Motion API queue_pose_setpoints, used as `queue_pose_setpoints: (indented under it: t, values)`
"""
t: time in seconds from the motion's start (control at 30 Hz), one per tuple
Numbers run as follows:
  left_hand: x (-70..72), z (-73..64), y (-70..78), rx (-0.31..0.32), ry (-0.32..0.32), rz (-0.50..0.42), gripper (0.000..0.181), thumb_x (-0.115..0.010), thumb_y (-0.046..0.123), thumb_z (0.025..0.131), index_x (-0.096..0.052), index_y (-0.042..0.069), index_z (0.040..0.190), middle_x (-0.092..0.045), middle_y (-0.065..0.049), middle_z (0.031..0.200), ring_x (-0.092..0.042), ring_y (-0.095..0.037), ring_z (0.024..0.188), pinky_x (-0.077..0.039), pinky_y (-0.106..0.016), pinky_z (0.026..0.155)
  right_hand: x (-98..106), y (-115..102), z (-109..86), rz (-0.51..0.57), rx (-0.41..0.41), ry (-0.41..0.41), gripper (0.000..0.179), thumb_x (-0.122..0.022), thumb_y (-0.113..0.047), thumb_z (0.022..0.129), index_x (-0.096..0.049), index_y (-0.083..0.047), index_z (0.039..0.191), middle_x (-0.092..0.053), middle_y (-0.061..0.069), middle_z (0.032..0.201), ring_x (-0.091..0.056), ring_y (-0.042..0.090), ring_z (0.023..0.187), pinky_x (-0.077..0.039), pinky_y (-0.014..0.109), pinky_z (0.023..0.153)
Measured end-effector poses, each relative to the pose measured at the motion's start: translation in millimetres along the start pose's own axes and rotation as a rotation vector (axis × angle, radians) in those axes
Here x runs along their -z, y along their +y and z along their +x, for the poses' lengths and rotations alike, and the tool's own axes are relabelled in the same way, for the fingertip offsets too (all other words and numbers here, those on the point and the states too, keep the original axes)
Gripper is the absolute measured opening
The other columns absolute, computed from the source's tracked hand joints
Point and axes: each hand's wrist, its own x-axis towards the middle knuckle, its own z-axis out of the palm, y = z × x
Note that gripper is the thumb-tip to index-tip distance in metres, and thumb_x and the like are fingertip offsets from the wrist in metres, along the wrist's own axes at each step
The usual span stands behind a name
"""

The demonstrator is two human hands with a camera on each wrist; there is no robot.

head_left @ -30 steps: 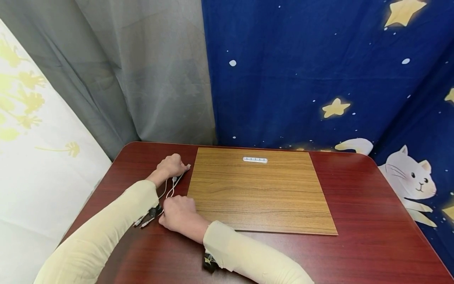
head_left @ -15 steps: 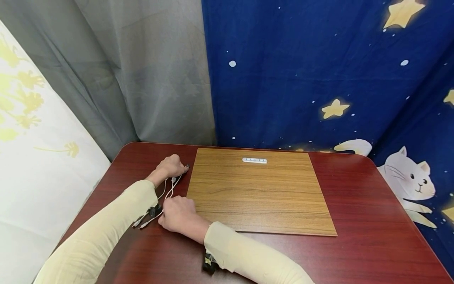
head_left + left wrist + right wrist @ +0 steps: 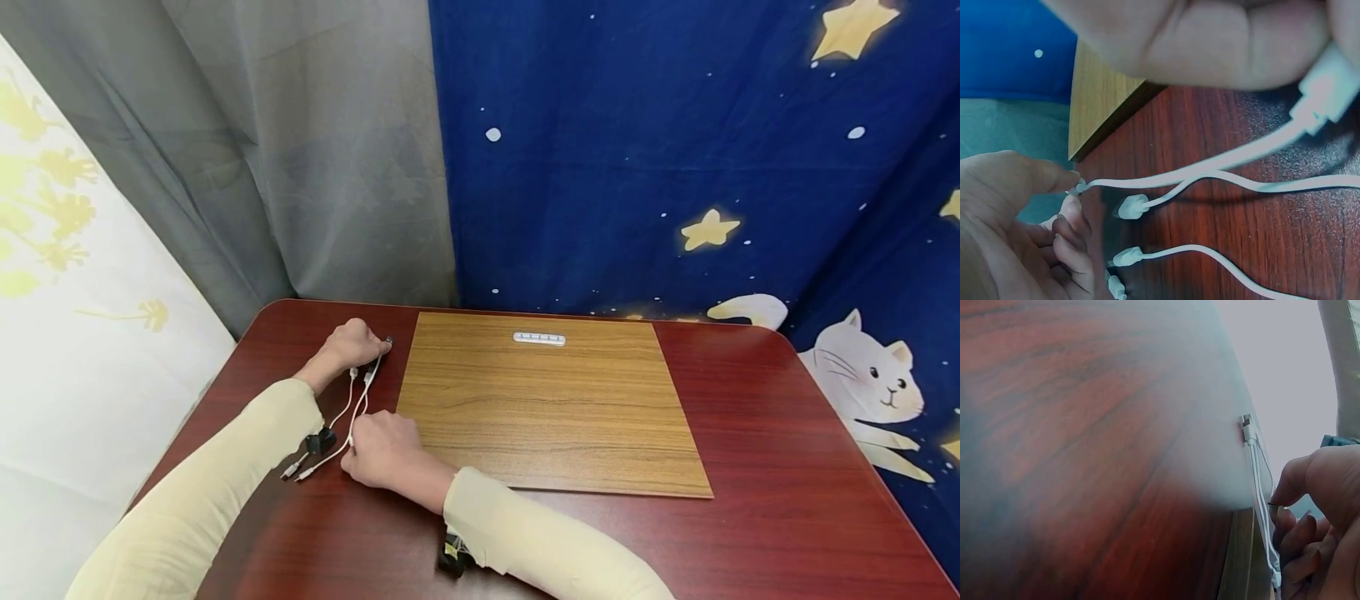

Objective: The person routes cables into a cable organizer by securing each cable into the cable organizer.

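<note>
1. While the left hand (image 3: 349, 345) pinches a white plug (image 3: 1329, 87) at one end of a white cable (image 3: 1241, 154), the right hand (image 3: 384, 450) works at roughly its 5 o'clock (12 = far edge of the counter (image 3: 765, 425)).
2. Left hand: fingers closed on the plug. Plug partly hidden by them.
3. Right hand: thumb and forefinger tips together on the cable's other held part, remaining fingers curled inward. Whether cord or connector there, too small to tell.
4. Held cable: on the counter's 9 o'clock side, just beside the wooden board (image 3: 551, 408). Left wrist view shows it running nearly straight between both hands, a second cable (image 3: 1260, 186) meeting its line.
5. Two loose plugs (image 3: 290, 472) lie at the left hand's 7 o'clock, close together. Two upper plugs (image 3: 353, 373) sit near its 6 o'clock.
6. Board flat on the counter; white strip (image 3: 538, 338) near its 12 o'clock edge.
7. Backdrop: grey curtain (image 3: 345, 150) at 11 o'clock, star-printed blue curtain (image 3: 600, 167) at 1.
8. Pale sleeves (image 3: 187, 500) on both arms.
</note>
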Motion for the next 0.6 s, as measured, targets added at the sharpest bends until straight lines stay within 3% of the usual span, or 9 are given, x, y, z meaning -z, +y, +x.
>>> queue_pose_setpoints:
  t: [0.43, 0.6]
  values:
    - [9.5, -2.4, -4.3, 0.017, 0.074, -0.113, 0.033, -0.065, 0.027, 0.098, -0.079, 0.003, 0.081, -0.071, -0.007, 0.078, -0.056, -0.022, 0.067, -0.043, -0.033, 0.063, 7.1, 18.2, -6.0, 0.117, 0.032, 0.024, 0.031, -0.071, -0.027, 0.078, -0.049, -0.021, 0.057, -0.050, -0.007, 0.057, -0.048, 0.013, 0.053, -0.040, 0.034, 0.046]
    - [10.4, -4.7, -3.4, 0.015, 0.080, -0.122, 0.032, -0.065, 0.027, 0.098, -0.080, 0.000, 0.093, -0.073, -0.015, 0.096, -0.061, -0.027, 0.081, -0.047, -0.037, 0.073, 6.4, 22.8, -6.3, 0.121, 0.039, 0.015, 0.030, -0.070, -0.026, 0.077, -0.048, -0.020, 0.057, -0.050, -0.006, 0.057, -0.048, 0.012, 0.053, -0.040, 0.034, 0.046]
